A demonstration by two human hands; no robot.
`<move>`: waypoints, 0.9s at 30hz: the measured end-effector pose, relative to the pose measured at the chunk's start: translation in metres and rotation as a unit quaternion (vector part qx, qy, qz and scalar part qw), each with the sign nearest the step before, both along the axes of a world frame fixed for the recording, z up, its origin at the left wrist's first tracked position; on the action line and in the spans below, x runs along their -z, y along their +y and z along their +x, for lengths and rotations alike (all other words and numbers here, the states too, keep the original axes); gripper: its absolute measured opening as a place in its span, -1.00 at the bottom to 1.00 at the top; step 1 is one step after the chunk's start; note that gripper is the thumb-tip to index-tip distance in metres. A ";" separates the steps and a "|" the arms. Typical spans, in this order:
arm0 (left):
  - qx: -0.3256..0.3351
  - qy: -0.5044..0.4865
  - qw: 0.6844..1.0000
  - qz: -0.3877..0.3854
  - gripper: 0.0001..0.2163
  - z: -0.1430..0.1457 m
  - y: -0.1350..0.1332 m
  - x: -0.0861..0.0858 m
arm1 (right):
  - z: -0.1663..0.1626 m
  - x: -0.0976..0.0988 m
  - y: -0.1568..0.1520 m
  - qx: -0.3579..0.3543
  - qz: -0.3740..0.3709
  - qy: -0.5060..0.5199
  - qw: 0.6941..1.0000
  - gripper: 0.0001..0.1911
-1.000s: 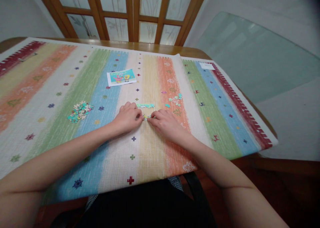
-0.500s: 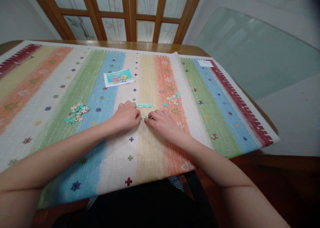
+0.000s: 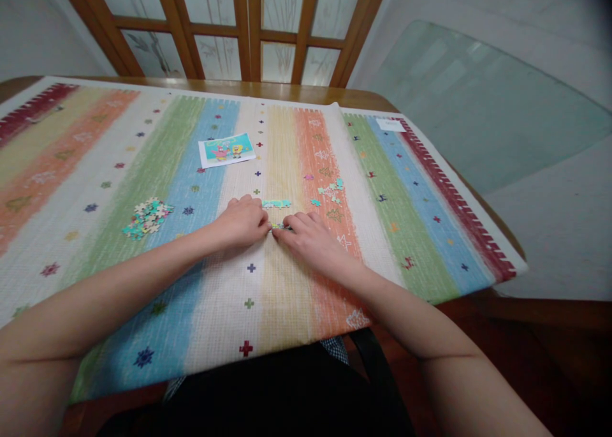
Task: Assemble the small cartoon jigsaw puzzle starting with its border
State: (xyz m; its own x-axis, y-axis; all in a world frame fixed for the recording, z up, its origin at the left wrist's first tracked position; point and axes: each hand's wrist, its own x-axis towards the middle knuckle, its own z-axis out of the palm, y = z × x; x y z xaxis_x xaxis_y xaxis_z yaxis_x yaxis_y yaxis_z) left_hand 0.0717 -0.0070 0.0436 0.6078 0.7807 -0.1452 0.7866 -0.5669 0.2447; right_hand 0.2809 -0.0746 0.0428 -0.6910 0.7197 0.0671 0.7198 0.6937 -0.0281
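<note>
Striped cloth (image 3: pixel 268 296) over wooden worktop (image 3: pixel 306 93). Left hand (image 3: pixel 241 223), right hand (image 3: pixel 313 239) meet mid-cloth, fingers pinched closed on puzzle pieces (image 3: pixel 279 227). Seemingly joining them; needs tabs aligned, gentle press.

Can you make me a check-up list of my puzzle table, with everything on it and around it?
Surface: striped mat lying flat on a wooden table.
Job's things: pieces between the fingertips; strip of joined pieces just beyond; pile to the left; loose pieces to the right; picture card farther back.
Clutter: white label at the mat's far right corner.
Hands: left hand and right hand rest on the mat, fingertips meeting at the pieces; pinching or pressing, cannot tell.
Cables: nothing seen.
Surroundings: wooden frame with frosted glass behind; glass pane to the right.
</note>
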 end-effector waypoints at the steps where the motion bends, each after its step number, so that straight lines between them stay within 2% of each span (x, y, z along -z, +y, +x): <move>1: -0.001 -0.005 1.000 -0.002 -0.71 -0.002 0.002 -0.001 | 0.000 0.000 -0.001 -0.001 0.005 -0.003 1.000 -0.76; 6: 0.001 -0.047 0.997 0.054 -0.72 -0.014 0.005 -0.011 | -0.001 0.003 -0.001 -0.003 0.023 -0.006 1.000 -0.75; 9: 0.023 -0.085 0.993 0.081 -0.80 -0.019 -0.001 -0.011 | 0.001 0.007 0.002 0.007 0.015 0.023 1.000 -0.77; 13: 0.047 -0.098 0.992 0.060 -0.80 -0.022 -0.012 -0.004 | 0.010 0.010 0.013 0.044 -0.002 0.092 0.995 -0.79; 17: 0.051 -0.097 0.992 0.056 -0.80 -0.022 -0.014 0.001 | 0.023 0.008 0.023 0.072 -0.044 0.114 0.990 -0.80; 21: 0.046 -0.092 0.993 0.059 -0.81 -0.021 -0.014 0.004 | 0.029 0.009 0.027 0.071 -0.082 0.124 0.986 -0.80; 27: 0.044 -0.096 0.993 0.057 -0.81 -0.022 -0.013 0.005 | 0.025 0.010 0.026 0.061 -0.091 0.130 0.985 -0.79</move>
